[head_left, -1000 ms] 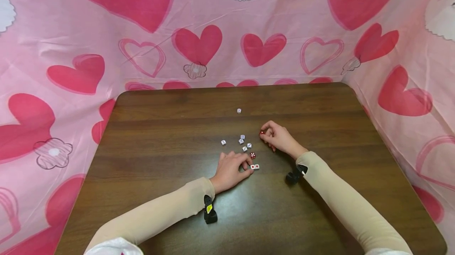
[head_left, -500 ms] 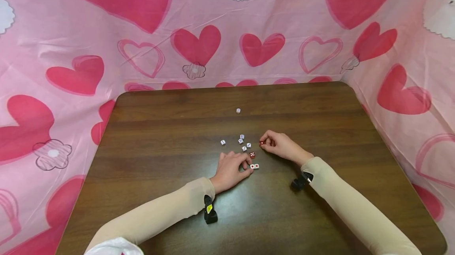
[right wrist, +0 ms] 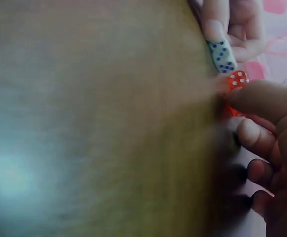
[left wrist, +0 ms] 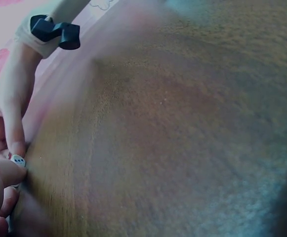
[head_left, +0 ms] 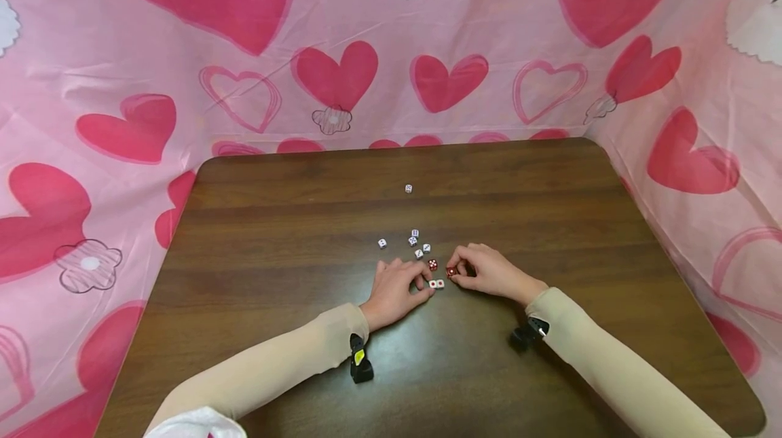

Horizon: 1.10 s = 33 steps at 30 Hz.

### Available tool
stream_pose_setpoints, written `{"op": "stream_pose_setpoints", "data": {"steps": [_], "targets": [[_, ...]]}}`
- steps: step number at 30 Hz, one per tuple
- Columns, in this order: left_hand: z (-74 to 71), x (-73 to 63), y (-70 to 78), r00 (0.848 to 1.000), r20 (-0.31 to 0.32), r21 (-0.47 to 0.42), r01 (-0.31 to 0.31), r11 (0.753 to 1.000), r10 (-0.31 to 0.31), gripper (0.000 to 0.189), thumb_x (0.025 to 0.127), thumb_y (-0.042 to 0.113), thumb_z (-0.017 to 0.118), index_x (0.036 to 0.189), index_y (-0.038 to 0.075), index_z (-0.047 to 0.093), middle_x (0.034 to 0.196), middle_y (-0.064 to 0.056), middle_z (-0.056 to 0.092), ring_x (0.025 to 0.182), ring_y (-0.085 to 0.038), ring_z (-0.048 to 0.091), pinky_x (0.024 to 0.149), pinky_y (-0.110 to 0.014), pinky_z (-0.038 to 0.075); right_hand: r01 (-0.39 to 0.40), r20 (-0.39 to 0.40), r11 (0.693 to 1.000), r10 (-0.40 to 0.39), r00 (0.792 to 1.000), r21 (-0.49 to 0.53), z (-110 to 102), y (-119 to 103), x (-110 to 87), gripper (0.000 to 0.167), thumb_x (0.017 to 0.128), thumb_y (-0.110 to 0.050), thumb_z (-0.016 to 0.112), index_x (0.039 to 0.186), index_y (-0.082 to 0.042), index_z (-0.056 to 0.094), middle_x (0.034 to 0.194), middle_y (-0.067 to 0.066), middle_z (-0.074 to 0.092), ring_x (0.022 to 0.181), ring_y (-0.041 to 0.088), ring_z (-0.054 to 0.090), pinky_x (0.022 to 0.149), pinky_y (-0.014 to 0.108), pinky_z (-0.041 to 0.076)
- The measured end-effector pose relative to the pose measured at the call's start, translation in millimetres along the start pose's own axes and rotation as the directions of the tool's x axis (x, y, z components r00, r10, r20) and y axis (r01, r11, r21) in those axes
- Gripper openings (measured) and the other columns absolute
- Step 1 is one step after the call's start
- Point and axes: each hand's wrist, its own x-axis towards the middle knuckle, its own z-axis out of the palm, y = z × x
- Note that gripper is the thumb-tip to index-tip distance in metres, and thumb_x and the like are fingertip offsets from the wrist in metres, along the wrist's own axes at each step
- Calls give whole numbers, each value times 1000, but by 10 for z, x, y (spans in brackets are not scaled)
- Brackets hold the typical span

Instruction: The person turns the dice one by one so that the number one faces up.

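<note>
Two white dice with red single pips stand side by side in the head view. My left hand (head_left: 394, 293) pinches the left white die (head_left: 432, 284) between thumb and finger, and the right white die (head_left: 440, 284) touches it. Just right of that pair, my right hand (head_left: 496, 272) holds a red die (head_left: 451, 272) between thumb and index finger, a small gap away. In the right wrist view this translucent red die (right wrist: 238, 79) shows white pips close to the white dice (right wrist: 222, 55). A second red die (head_left: 432, 265) lies just behind the pair.
Several white dice (head_left: 418, 254) lie loosely grouped behind the red one on the brown wooden table (head_left: 275, 248). A lone white die (head_left: 382, 243) is to their left, another white die (head_left: 408, 189) farther back. Pink heart-printed cloth (head_left: 391, 92) surrounds the table's back and sides.
My right hand has come toward me with the red die, from behind the group to beside the white pair. The left hand has stayed at the white pair.
</note>
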Motion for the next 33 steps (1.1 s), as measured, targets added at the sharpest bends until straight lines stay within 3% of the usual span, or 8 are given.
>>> {"op": "stream_pose_setpoints", "data": {"steps": [8,33], "targets": [[-12,20,31,1000,-10,13,10,1000,-10,18,92,36,80,100,27,67,80,16,59,75,-9,42,79,-36,26,76,-72,996,-80,994,-47,92,2,-79,20,87,-25,84,99,-25,68,80,-15,50,78,7,43,79,35,31],[10,9,77,999,-18,34,31,999,-31,18,91,36,80,100,27,67,79,16,57,74,-9,42,79,-36,25,124,-129,992,-126,984,-24,154,22,-128,19,88,-28,84,102,-27,71,81,-14,50,80,5,40,79,33,30]]}}
